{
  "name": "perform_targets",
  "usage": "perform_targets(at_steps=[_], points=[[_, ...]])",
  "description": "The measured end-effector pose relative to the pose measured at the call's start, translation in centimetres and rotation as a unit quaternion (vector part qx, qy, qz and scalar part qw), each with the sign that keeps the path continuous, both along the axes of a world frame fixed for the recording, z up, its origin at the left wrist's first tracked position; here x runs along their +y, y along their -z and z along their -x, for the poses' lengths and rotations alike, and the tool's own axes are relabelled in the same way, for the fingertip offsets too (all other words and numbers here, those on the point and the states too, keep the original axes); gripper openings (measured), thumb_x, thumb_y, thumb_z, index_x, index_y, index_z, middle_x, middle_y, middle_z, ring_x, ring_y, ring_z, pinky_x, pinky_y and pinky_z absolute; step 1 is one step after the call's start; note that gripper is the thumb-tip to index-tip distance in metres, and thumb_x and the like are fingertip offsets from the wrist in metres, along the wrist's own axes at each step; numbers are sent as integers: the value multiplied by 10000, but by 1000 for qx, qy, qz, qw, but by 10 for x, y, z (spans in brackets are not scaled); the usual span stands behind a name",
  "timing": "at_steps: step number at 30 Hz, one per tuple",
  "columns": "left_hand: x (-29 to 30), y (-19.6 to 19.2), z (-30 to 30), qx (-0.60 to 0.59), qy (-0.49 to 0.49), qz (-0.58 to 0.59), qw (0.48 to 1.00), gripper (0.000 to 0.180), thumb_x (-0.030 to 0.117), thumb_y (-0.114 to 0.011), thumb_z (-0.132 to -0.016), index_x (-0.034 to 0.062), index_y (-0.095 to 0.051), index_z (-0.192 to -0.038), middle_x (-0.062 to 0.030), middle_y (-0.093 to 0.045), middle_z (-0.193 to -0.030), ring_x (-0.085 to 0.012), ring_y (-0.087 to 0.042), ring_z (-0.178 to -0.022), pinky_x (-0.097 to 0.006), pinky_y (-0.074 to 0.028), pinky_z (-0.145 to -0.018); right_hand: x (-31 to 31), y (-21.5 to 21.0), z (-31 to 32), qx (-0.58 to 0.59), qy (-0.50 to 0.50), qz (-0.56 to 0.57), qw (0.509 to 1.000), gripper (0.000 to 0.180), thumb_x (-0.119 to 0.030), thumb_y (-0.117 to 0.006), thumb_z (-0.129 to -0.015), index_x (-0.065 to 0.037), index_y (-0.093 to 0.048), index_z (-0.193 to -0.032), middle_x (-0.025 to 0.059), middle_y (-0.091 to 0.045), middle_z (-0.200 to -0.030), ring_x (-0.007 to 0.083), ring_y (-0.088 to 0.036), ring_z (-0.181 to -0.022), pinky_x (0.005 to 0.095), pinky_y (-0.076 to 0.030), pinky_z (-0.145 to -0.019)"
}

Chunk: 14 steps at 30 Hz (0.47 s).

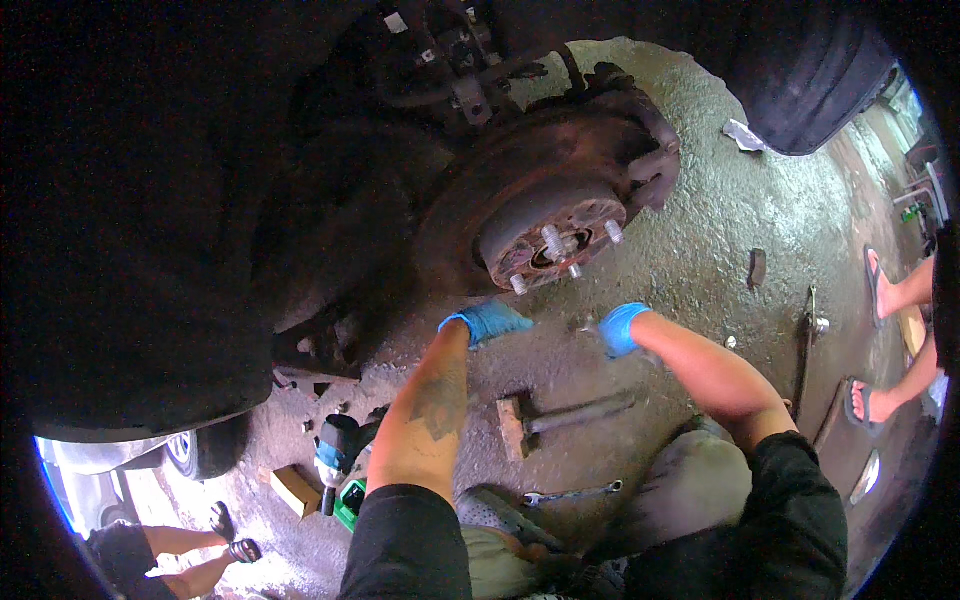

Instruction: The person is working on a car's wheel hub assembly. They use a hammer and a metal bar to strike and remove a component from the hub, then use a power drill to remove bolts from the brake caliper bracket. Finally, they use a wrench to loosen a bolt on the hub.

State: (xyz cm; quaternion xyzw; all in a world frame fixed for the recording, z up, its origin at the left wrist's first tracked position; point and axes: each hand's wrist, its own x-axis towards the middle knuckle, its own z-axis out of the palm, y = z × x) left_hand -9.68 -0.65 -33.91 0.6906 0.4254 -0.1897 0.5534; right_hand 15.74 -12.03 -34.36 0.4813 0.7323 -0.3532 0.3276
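My left hand [487, 321], in a blue glove, is just below the wheel hub [555, 245]. Its fingers point right, stretched out and slightly blurred, with nothing visible in them. To the right of it, my right hand [621, 330] wears a blue glove too; motion smears its fingers, and a small greyish blur beside them cannot be made out. Above both hands, the hub shows several bare wheel studs and a rusty brake disc [465, 215]. A brake caliper [655, 150] sits at the disc's right side. Below the hands, a hammer [515, 430] lies on the wet floor.
A combination wrench [572, 494] lies by my shoe. At left are a cordless impact wrench [335, 445], a small box [297, 491] and a green case [349, 502]. A brake pad [757, 267] and a long-handled ratchet [805, 350] lie right. Other people's feet [872, 400] show at both sides.
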Motion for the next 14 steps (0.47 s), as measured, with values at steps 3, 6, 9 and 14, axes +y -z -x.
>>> perform_targets(at_steps=[3, 6, 9, 14], points=[[-13, 18, 6, -75, 50, 42, 995, 677, 538, -648, -838, 26, -599, -1278, -77, -592, -1327, -219, -528, -1201, -379, -376, -1049, 13, -22, 44, 75, -15, -58, 995, 361, -318, -604, -817, -52, -707, -1039, 207, -695, -1001, 382, -667, -905, 481, -520, -787], [-14, 21, 8, -133, 110, 103, 980, 629, 504, -698, -814, 44, -640, -1239, -85, -652, -1204, -191, -579, -1059, -349, -442, -962, 39, -46, 76, 104, 11, -114, 988, 429, -378, -621, -823, -65, -676, -1112, 212, -692, -999, 392, -661, -915, 481, -513, -814], [-1, 4, 32, -52, -12, 140, 989, 455, 425, -731, -816, 75, -708, -1105, -39, -669, -947, -139, -582, -801, -295, -500, -728, 58, -80, 78, 139, 51, -142, 979, 447, -415, -609, -840, -72, -667, -1122, 199, -692, -1016, 380, -661, -939, 486, -518, -822], [27, -82, 88, 1, -61, 70, 996, 404, 482, -605, -921, 212, -687, -1210, -3, -554, -822, -74, -461, -751, -238, -414, -593, 90, -51, 29, 309, 195, -61, 929, 579, -459, -608, -863, -129, -550, -1335, 195, -601, -1289, 246, -621, -1114, 413, -474, -980]])
